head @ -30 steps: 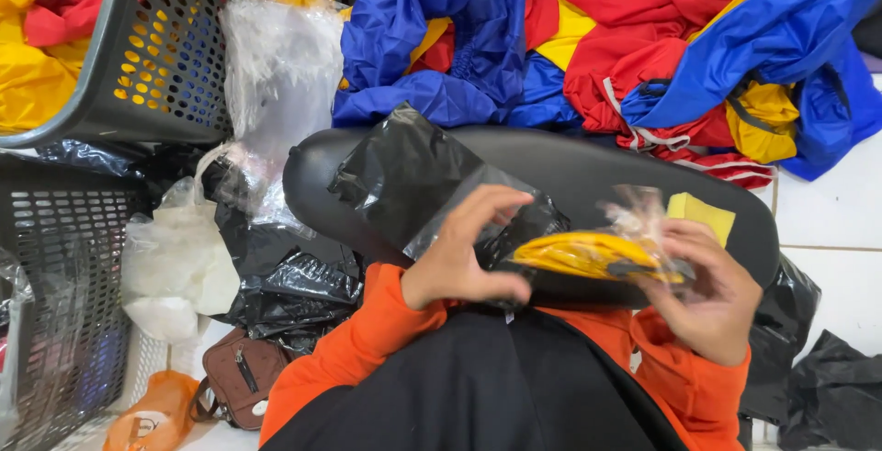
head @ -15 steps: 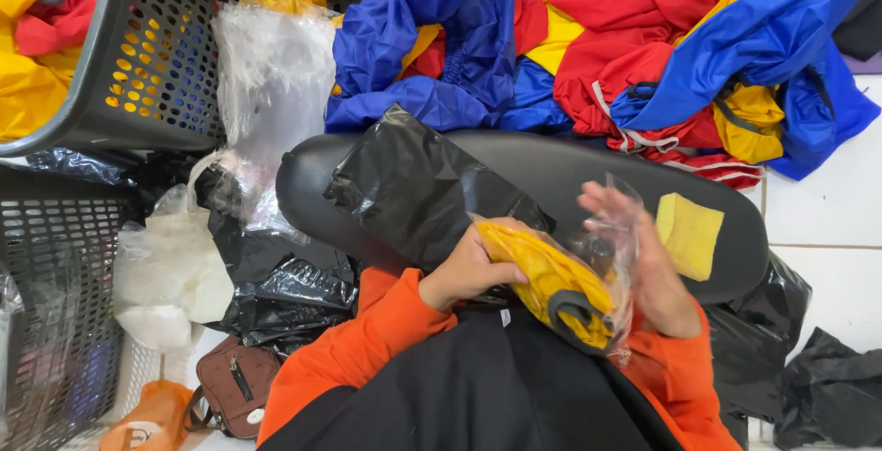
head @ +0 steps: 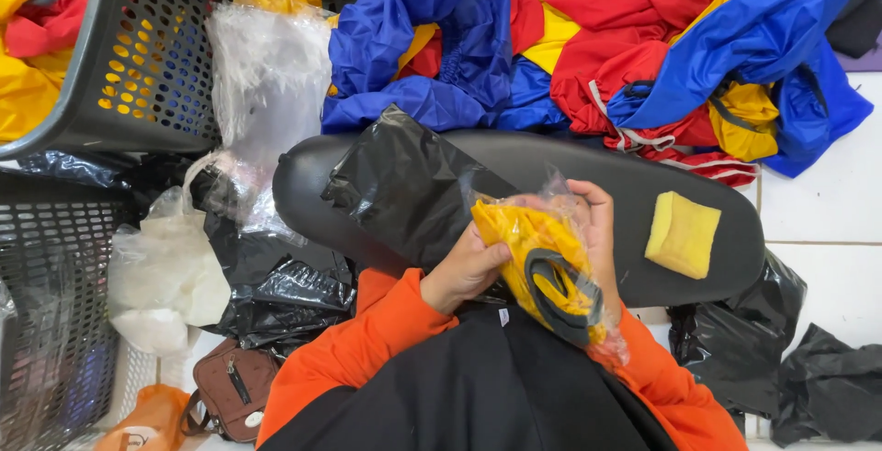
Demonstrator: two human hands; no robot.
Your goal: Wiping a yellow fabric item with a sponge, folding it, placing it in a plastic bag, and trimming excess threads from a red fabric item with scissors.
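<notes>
We see both hands grasping the yellow bundle (head: 542,272) in clear wrap above the black board (head: 643,194); left hand (head: 467,272) clenched, right hand (head: 597,231) mostly hidden behind it.

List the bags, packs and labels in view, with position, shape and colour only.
Clear bag: between both hands, crinkled, holding a folded yellow garment with black trim.
Black bag: on the black stool, flat, glossy.
Clear bags: left of the stool beside the grey basket, crumpled stack.
Black bags: on the floor at left, heaped.
White tag: on the dark garment in the lap, tiny square.
Yellow pack: right end of the stool, square, folded.
</notes>
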